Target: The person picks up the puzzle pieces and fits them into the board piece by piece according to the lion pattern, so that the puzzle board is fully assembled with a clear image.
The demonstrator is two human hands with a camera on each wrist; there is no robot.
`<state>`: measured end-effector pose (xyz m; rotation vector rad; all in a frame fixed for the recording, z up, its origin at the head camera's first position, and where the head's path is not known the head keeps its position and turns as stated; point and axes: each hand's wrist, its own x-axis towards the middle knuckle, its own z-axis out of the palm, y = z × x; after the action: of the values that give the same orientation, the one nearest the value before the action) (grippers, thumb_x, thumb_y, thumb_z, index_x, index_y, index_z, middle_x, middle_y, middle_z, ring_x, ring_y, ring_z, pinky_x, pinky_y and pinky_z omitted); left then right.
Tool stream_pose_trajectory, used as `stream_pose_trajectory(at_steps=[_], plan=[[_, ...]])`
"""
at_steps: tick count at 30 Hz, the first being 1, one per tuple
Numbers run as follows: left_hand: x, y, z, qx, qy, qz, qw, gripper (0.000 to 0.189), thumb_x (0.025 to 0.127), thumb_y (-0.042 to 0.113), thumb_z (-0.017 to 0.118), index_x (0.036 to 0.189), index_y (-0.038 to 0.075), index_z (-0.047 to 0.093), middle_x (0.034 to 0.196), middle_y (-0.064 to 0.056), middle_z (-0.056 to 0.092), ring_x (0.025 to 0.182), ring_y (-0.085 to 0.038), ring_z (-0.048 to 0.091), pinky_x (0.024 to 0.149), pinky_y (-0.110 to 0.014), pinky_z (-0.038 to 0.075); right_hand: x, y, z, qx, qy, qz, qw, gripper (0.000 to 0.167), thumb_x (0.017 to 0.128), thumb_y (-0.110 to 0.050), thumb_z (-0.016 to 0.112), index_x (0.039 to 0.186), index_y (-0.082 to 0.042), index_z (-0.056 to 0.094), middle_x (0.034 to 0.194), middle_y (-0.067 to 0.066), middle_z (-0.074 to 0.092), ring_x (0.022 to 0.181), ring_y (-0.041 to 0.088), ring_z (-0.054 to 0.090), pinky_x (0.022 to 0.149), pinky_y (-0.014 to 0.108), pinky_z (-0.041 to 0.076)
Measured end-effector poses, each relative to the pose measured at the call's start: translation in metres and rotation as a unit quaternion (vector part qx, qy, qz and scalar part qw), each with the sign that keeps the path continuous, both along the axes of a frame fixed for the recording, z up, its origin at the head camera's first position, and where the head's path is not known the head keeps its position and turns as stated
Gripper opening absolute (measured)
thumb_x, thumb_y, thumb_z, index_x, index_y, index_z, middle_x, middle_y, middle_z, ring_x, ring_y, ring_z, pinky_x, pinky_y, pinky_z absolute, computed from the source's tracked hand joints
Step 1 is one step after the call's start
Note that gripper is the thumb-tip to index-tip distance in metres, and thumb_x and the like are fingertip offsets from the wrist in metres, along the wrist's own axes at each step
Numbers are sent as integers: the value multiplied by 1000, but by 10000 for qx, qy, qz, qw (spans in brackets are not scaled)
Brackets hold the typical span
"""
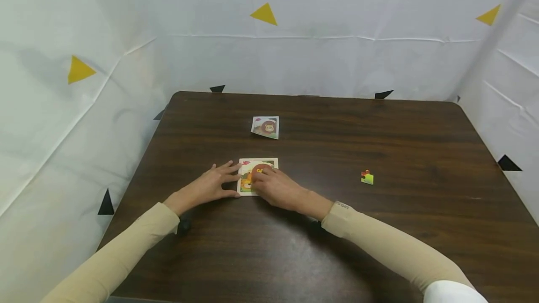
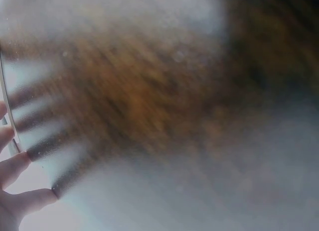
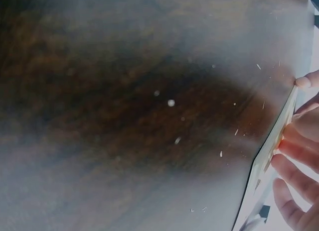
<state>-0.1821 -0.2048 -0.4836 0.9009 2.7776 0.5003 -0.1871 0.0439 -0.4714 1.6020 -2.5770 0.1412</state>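
A small square jigsaw puzzle [image 1: 245, 183] with a pale border and a lion picture lies flat on the dark wooden table [image 1: 269, 256]. My left hand [image 1: 208, 184] spreads its fingers along the puzzle's left edge, the fingertips touching there. From the right, my right hand [image 1: 280, 191] reaches over the puzzle and rests its fingertips on the picture, covering its right part. In the right wrist view its fingers [image 3: 296, 178] lie spread on the thin puzzle board [image 3: 264, 154], with no piece seen between them. The left wrist view shows the left fingers [image 2: 35, 200] resting at the tabletop.
A printed picture card [image 1: 266, 126] with a lion lies behind the puzzle, its lower edge lifted a little. One loose jigsaw piece [image 1: 367, 178], yellow-green and red, lies to the right. White sheeting [image 1: 320, 60] with yellow and black triangles surrounds the table.
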Motion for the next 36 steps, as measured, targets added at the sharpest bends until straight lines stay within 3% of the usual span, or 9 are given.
stream_pose_trajectory(at_steps=[8,12,16,19,25,30,36], plan=[[1,-1,-3,8,57,-27,10000,62,85,46,70,134,11,58,152,-8,37,142,-34,27,105,-67,24,1,-4,0,-183,-75,131,9997,16,93,-18,65,108,-15,70,114,-1,65,112,22,55,100,43,44],[1,-1,-2,-16,18,-13,10000,63,84,46,71,135,11,57,153,-7,35,142,-34,26,106,-67,23,2,-3,1,-336,-78,186,9992,16,92,-17,66,108,-14,70,116,0,65,112,23,56,99,44,44],[1,0,-1,-39,-10,42,10000,63,84,46,71,134,11,58,153,-7,36,142,-33,26,106,-67,23,1,3,2,-492,-22,169,9986,21,90,-12,68,111,-14,69,118,1,64,118,24,53,86,41,49],[0,0,-1,-31,30,47,10000,63,83,47,71,134,11,59,152,-7,37,142,-33,27,105,-67,23,-1,12,3,-677,-219,15,9975,23,90,-10,69,112,-13,69,123,3,63,118,24,53,76,37,49],[0,0,0,43,54,27,10000,63,83,47,72,133,11,59,152,-7,37,142,-33,27,106,-66,23,-8,40,2,-1070,-635,-387,9915,30,90,-11,69,120,-11,67,128,7,62,115,25,56,85,44,47],[0,0,1,65,80,-2,9999,64,82,46,73,134,11,59,152,-7,37,142,-34,27,105,-67,23,-16,71,1,-1386,-679,-728,9853,33,89,-10,69,122,-7,66,126,9,62,116,26,55,86,46,46],[0,-1,0,100,114,-24,9999,63,82,45,73,133,11,60,151,-8,38,141,-34,29,105,-67,24,-21,108,1,-1396,-663,-1217,9805,36,90,-13,69,125,-5,63,127,10,61,118,28,53,86,47,46]])
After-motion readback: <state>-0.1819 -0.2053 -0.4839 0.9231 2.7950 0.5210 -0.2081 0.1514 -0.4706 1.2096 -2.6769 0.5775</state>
